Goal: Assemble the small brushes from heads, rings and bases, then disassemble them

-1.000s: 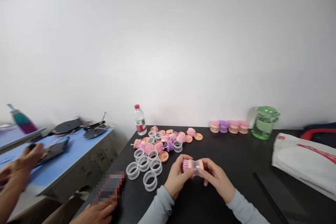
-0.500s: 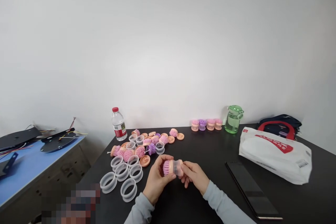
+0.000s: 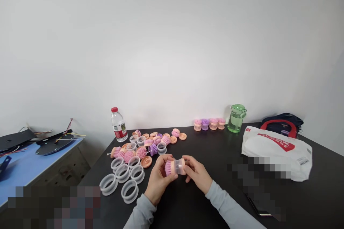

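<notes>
A pink-bristled scrub brush [image 3: 174, 167] with a clear middle ring and peach ends lies sideways between my hands, above the black table. Its bristle end is wrapped by the thumb and fingers of my left hand [image 3: 159, 175]. At the other end, the fingers of my right hand [image 3: 196, 172] grip the peach cap. To the left are several clear plastic rings [image 3: 129, 191], peach caps [image 3: 146, 161], pink bristle heads [image 3: 129, 156] and a purple bristle head [image 3: 153, 149], scattered in a loose group.
Several assembled brushes [image 3: 205, 124] stand in a row by the wall, beside a green jug [image 3: 236, 118]. A white bag [image 3: 276, 152] lies at right, with a dark bag [image 3: 282, 120] behind. A water bottle [image 3: 119, 125] stands back left. A blue table [image 3: 24, 171] adjoins.
My right fingers have shifted on the peach cap, and the clear ring shows more. The view has moved slightly. A blurred patch now covers part of the dark tablet-like slab at right.
</notes>
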Demonstrator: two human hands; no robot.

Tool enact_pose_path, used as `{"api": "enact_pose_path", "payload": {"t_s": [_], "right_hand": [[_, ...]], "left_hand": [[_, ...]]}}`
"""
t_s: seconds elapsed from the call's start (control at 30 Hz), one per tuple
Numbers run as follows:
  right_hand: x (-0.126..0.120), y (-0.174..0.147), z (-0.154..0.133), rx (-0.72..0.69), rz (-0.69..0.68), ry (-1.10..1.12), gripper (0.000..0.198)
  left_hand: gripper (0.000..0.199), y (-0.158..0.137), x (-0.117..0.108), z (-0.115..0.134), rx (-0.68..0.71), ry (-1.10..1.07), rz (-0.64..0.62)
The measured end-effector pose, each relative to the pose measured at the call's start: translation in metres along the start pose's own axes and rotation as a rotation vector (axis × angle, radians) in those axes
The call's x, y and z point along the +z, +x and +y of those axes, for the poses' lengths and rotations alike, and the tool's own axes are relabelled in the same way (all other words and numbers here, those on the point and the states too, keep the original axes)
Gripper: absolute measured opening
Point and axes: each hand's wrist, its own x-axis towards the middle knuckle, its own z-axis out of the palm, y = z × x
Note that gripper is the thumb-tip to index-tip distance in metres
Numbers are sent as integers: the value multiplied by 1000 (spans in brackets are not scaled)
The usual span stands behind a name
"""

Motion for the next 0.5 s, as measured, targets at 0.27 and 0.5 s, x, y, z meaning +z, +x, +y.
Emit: {"api": "enact_pose_path", "payload": {"t_s": [0.27,0.5], "right_hand": [[-1,0,1,7,28,-19,45],[-2,1,-1,-48,38,-12,63]], "left_hand": [[45,0,-2,-1,12,16,30],[45,1,-3,-2,19,37,25]]}}
